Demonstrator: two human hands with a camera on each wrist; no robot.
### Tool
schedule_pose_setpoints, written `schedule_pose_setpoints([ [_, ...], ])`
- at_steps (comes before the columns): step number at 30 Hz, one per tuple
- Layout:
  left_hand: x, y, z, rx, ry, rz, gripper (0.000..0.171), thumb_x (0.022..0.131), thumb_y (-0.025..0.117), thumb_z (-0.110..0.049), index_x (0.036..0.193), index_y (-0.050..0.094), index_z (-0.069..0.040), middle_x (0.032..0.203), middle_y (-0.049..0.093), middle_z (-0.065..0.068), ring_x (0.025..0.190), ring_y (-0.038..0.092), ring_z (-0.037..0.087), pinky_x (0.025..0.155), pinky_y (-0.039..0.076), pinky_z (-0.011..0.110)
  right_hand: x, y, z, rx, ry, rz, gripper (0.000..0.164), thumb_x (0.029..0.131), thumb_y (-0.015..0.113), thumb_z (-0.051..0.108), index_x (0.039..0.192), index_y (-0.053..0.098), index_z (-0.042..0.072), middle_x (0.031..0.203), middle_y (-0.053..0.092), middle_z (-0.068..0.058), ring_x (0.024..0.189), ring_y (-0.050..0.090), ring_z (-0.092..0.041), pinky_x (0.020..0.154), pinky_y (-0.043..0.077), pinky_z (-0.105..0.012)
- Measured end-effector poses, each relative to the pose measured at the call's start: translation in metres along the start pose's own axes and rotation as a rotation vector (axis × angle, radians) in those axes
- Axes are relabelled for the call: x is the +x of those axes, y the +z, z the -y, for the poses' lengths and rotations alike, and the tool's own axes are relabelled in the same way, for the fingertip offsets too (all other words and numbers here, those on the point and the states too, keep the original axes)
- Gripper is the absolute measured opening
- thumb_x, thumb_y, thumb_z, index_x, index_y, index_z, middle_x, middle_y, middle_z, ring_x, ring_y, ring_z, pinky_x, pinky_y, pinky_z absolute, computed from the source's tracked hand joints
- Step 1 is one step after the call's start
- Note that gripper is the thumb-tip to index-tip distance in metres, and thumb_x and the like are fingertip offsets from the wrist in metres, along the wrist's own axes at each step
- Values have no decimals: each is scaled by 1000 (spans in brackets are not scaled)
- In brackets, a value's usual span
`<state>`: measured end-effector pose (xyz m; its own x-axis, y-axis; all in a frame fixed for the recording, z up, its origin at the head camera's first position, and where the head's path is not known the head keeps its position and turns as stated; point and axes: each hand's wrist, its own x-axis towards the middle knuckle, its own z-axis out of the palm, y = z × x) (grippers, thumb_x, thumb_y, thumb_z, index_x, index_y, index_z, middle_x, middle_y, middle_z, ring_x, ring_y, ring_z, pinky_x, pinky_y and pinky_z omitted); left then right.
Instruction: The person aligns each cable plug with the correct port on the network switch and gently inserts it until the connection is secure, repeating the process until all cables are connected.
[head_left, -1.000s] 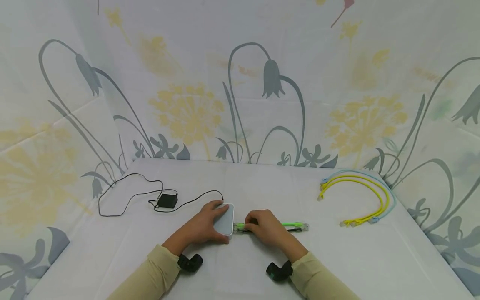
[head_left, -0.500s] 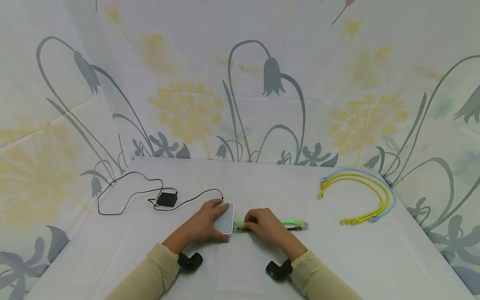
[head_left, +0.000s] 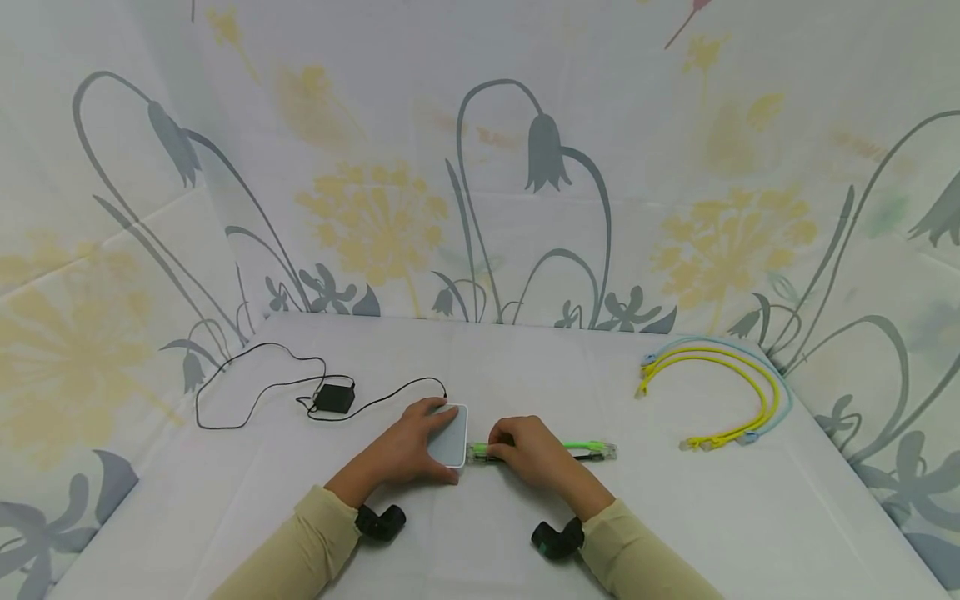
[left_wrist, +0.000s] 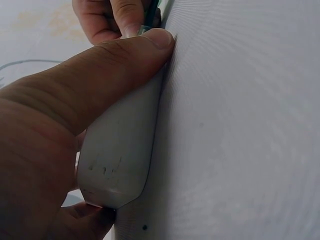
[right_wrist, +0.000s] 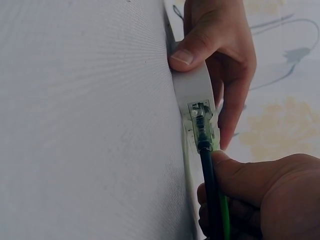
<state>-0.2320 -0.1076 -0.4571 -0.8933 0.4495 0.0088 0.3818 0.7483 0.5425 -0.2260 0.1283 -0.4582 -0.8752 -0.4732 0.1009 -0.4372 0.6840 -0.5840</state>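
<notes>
Nearest are two cream sleeves [head_left: 292, 546], each with a chunky black wrist camera [head_left: 381, 524] at the cuff. The left hand [head_left: 401, 448] is clamped on a smooth plastic box [head_left: 452, 442], thumb on the near edge, fingers over the far one. It's flat on the table [head_left: 480, 533], between the hands, rounded corners, pale top, white rim.

The right hand [head_left: 532, 454] is pinching a pair of cables [head_left: 588, 446], one bright green, one dark, just off the box's right side. A clear plug [right_wrist: 201, 122] sits at a socket there; can't tell how far in it is. The cables' far ends poke out past the right hand.

Beyond the left hand: a thin black cord [head_left: 397, 390] runs from the box's far edge to a blocky black adapter [head_left: 334, 398], then loops away. Well off past the right hand, yellow cables [head_left: 766, 414] and a light blue cable [head_left: 787, 396] curve together, white cloth stretching between. Behind everything hangs a creased flowery curtain [head_left: 645, 125].
</notes>
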Motion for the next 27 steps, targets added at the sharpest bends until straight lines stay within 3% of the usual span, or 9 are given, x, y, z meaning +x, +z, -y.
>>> schedule_pose_setpoints([
  [27, 2, 0, -1, 3, 8, 1, 96, 64, 88, -46, 145, 46, -17, 153, 32, 9, 137, 35, 31, 100, 42, 44, 3, 1, -3, 6, -28, -3, 7, 91, 67, 19, 86, 68, 16, 77, 64, 9, 69, 53, -4, 66, 45, -22],
])
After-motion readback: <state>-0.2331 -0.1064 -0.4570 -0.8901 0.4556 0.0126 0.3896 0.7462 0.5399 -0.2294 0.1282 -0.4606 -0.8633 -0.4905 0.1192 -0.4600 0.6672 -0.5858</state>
